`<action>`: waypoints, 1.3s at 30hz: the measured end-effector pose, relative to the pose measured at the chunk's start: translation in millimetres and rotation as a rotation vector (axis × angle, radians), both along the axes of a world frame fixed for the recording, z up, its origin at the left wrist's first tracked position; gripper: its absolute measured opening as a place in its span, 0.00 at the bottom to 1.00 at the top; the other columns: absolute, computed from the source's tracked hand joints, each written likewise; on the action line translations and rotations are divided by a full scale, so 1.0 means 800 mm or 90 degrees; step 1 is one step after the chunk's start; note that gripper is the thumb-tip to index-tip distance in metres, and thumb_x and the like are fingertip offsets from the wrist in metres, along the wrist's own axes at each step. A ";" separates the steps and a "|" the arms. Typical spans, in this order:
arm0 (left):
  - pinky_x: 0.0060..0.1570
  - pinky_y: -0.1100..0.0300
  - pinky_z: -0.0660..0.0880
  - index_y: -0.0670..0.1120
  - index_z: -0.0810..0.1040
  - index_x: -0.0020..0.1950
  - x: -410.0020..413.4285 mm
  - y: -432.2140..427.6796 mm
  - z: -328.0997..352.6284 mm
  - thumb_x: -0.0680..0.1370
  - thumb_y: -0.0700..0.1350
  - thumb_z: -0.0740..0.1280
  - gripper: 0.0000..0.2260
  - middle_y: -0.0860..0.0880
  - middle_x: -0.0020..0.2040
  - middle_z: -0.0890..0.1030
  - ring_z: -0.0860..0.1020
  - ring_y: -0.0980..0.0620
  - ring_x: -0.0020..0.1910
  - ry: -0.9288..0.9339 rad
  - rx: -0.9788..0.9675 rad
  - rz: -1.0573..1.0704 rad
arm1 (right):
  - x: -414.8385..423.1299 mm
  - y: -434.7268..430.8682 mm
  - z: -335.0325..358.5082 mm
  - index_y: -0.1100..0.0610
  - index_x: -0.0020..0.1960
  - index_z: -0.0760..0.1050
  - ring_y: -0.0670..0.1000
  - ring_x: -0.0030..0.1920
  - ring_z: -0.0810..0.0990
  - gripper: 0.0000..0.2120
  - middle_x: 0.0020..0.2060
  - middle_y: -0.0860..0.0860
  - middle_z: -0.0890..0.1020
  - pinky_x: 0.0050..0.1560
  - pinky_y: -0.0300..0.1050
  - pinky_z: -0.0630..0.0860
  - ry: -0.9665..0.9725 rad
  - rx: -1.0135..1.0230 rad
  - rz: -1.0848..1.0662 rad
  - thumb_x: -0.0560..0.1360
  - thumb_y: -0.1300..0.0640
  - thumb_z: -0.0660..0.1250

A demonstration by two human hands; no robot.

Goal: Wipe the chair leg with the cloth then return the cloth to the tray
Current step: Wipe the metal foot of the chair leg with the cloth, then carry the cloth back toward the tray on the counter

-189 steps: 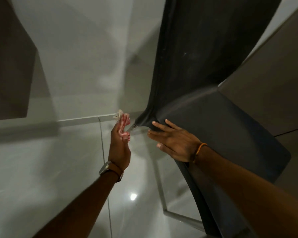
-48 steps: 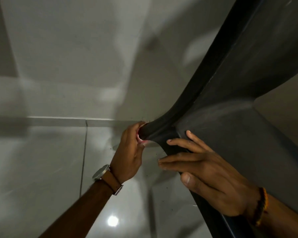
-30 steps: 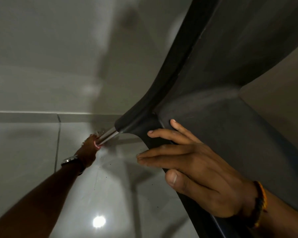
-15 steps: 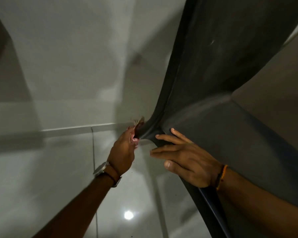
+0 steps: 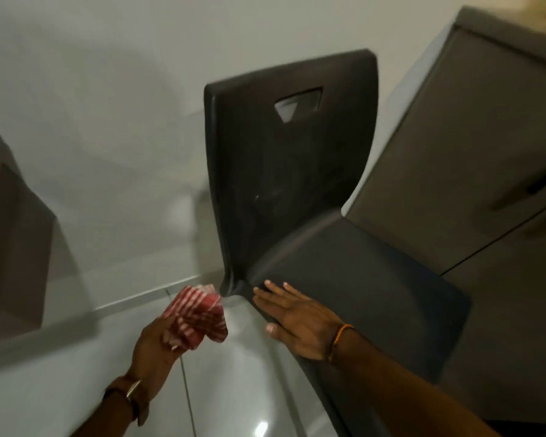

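1. Here: dark grey plastic chair (image 5: 297, 190), backrest rising toward the far side with a cut-out handle near its top, seat extending to the near right.
2. Left hand (image 5: 158, 345) raised just left of the seat's rear corner, fingers clenched around a bunched red-and-white checked cloth (image 5: 197, 313).
3. Cloth held in the air above the floor, its upper edge just beside the corner where backrest meets seat; contact with the chair impossible to tell because of motion blur.
4. Brown-strapped wristwatch (image 5: 130, 389) on the left wrist.
5. Right hand (image 5: 297, 320) released and flat, fingers spread, palm down on the left edge of the seat, grasping nothing.
6. Orange thread bracelet (image 5: 338, 340) around the right wrist.
7. Glossy pale tiled floor (image 5: 234, 389) beneath both forearms, with a bright light reflection near the bottom of the view.
8. Pale wall (image 5: 108, 105) behind the chair, meeting the floor along a light skirting line.
9. Grey cabinet (image 5: 470, 152) right of the chair, close against the seat's far right side.
10. Darker boxy shape (image 5: 10, 241) at the left edge, too blurred to identify.
11. Chair leg hidden below the seat; tray outside the view.
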State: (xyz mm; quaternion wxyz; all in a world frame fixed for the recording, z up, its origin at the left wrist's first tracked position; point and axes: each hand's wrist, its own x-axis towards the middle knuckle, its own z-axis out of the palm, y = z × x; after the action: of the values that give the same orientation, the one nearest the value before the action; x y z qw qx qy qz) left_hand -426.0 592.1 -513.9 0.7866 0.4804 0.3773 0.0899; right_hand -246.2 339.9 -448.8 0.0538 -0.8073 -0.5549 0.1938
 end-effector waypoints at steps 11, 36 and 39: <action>0.25 0.56 0.83 0.39 0.78 0.59 0.068 -0.191 0.229 0.85 0.36 0.58 0.09 0.43 0.31 0.86 0.84 0.47 0.26 -0.026 -0.163 -0.161 | 0.011 -0.209 0.227 0.54 0.88 0.48 0.49 0.87 0.41 0.36 0.88 0.50 0.48 0.83 0.46 0.33 -0.067 -0.022 -0.205 0.87 0.39 0.54; 0.66 0.39 0.80 0.39 0.74 0.71 0.416 -0.702 0.707 0.88 0.38 0.58 0.13 0.40 0.61 0.82 0.82 0.41 0.60 -0.262 0.071 -0.626 | 0.114 -0.682 0.447 0.58 0.87 0.42 0.57 0.88 0.45 0.45 0.88 0.57 0.46 0.86 0.55 0.45 -0.195 -0.097 -0.800 0.84 0.30 0.53; 0.50 0.46 0.84 0.34 0.75 0.70 0.457 -0.762 0.726 0.88 0.36 0.55 0.15 0.37 0.53 0.81 0.81 0.40 0.46 -0.302 0.221 -0.678 | 0.118 -0.695 0.442 0.57 0.88 0.44 0.56 0.88 0.46 0.38 0.88 0.56 0.47 0.86 0.54 0.44 -0.235 -0.054 -0.775 0.87 0.37 0.51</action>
State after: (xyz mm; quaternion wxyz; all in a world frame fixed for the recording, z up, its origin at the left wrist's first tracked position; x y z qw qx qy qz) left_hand -60.5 -17.4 67.1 0.6960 0.6915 -0.1206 -0.1512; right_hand -152.2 -216.3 -95.2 0.0261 -0.9996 0.0108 0.0083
